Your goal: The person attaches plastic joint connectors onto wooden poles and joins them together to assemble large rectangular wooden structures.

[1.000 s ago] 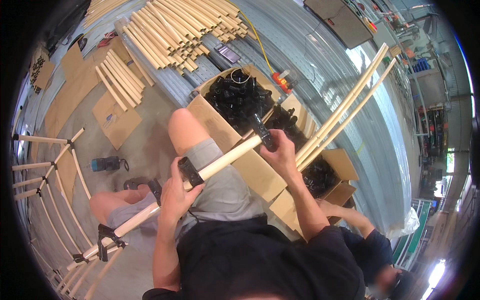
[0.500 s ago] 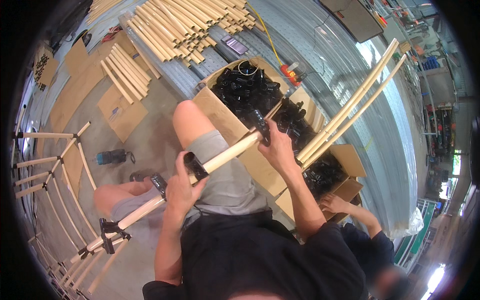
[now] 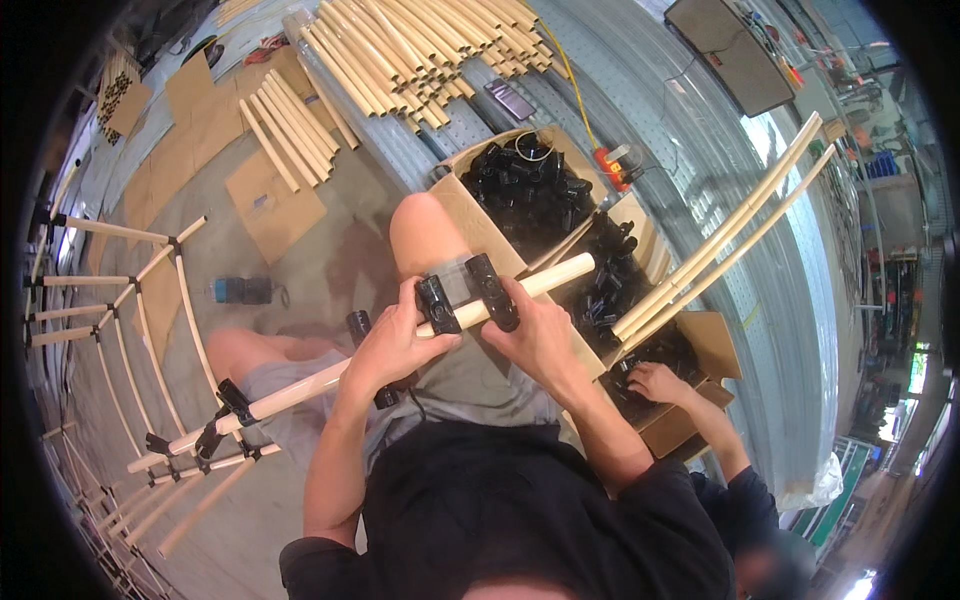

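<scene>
A long cream pipe [image 3: 290, 395] lies slanting across my lap, its upper right end [image 3: 575, 268] sticking out past my right hand. My left hand [image 3: 385, 345] is wrapped round the pipe, thumb and fingers on a black pipe joint [image 3: 437, 305] fitted around it. Just to its right, my right hand [image 3: 540, 335] grips another black pipe joint [image 3: 490, 290] that also sits around the pipe. Farther down the pipe, beyond my left hand, are more black joints [image 3: 235, 402]. A black joint beside my left wrist [image 3: 385, 397] is partly hidden.
Cardboard boxes of black joints [image 3: 530, 185] stand ahead and right; another person's hand [image 3: 660, 383] reaches into one. Cream pipes [image 3: 720, 230] lean there. More pipes [image 3: 400, 50] are stacked at the back. An assembled pipe frame [image 3: 130, 290] stands left, near a dark power tool [image 3: 243, 291].
My right hand has brought its joint down the pipe from the upper end, nearer my left hand, and the pipe end now shows. The whole view has shifted; the other person's hand reaches farther in.
</scene>
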Demonstrator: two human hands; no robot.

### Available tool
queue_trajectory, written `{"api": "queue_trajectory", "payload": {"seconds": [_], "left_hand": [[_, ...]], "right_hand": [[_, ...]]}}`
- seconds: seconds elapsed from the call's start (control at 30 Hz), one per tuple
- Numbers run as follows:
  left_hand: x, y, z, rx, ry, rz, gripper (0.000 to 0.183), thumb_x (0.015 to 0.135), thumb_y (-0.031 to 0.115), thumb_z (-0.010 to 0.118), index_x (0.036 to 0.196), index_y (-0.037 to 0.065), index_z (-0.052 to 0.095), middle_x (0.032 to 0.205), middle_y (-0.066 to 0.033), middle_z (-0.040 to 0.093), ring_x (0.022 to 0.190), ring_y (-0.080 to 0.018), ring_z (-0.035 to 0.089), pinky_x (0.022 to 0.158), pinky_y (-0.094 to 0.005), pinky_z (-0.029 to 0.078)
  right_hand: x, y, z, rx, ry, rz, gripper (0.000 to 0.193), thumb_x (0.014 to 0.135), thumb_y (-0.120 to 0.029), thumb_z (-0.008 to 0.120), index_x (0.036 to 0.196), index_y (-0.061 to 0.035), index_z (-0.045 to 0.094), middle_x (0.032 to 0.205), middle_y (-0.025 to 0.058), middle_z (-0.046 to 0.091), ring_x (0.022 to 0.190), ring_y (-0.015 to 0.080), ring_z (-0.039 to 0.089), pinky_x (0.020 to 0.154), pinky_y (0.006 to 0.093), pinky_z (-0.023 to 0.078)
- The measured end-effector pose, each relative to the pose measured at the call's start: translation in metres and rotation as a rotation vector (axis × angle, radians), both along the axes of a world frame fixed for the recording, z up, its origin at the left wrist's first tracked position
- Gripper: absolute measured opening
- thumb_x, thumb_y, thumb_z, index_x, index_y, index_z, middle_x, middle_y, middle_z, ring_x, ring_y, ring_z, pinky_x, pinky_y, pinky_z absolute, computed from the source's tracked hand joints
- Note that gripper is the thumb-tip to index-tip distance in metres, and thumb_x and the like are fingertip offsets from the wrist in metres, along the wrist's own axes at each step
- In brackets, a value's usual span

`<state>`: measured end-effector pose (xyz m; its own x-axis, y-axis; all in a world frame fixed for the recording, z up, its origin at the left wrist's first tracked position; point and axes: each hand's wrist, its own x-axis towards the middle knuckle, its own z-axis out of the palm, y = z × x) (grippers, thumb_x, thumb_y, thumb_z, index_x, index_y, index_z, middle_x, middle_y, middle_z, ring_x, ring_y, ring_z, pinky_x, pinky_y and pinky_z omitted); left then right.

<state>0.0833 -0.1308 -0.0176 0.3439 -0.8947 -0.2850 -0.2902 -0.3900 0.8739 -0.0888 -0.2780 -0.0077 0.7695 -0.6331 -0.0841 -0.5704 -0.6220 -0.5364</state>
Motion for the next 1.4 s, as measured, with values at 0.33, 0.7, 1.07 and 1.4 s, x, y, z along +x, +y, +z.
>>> {"api": "queue_trajectory", "payload": {"seconds": [0.33,0.7,1.07,1.4], "left_hand": [[0.031,0.073,0.041,0.038,-0.152,0.430,0.048,0.088,0.019,0.073,0.129,0.001,0.058,0.116,-0.0147,0.068,0.107,-0.0281,0.065,0.089,-0.0383,0.051],[0.039,0.178,-0.005,0.168,-0.724,0.144,0.037,0.075,0.022,0.079,0.101,0.002,0.062,0.095,-0.0177,0.062,0.089,-0.0391,0.059,0.080,-0.0445,0.047],[0.018,0.160,-0.007,0.190,-0.694,0.295,0.021,0.075,0.010,0.075,0.090,0.004,0.062,0.077,-0.0180,0.059,0.073,-0.0386,0.059,0.067,-0.0450,0.046],[0.021,0.157,0.014,0.263,-0.606,0.224,0.025,0.075,0.023,0.077,0.096,0.012,0.070,0.079,-0.0150,0.069,0.076,-0.0353,0.068,0.068,-0.0462,0.053]], "right_hand": [[0.000,-0.014,-0.007,0.116,-0.083,-0.101,0.060,0.072,-0.024,0.075,0.127,-0.0058,0.059,0.083,0.0206,0.071,0.073,0.0351,0.071,0.067,0.0427,0.056],[0.012,-0.002,-0.013,0.079,-0.086,-0.120,0.064,0.074,-0.024,0.073,0.133,-0.0061,0.056,0.073,0.0202,0.067,0.069,0.0364,0.068,0.065,0.0439,0.054],[-0.013,-0.040,-0.013,0.317,-0.555,-0.070,0.061,0.083,-0.015,0.073,0.140,-0.0080,0.051,0.084,0.0173,0.072,0.078,0.0291,0.072,0.068,0.0422,0.057],[-0.118,-0.174,-0.231,0.590,-0.203,-0.802,0.037,0.087,-0.035,0.077,0.100,-0.0005,0.070,0.071,0.0050,0.066,0.053,0.0104,0.058,0.046,0.0247,0.045]]}}
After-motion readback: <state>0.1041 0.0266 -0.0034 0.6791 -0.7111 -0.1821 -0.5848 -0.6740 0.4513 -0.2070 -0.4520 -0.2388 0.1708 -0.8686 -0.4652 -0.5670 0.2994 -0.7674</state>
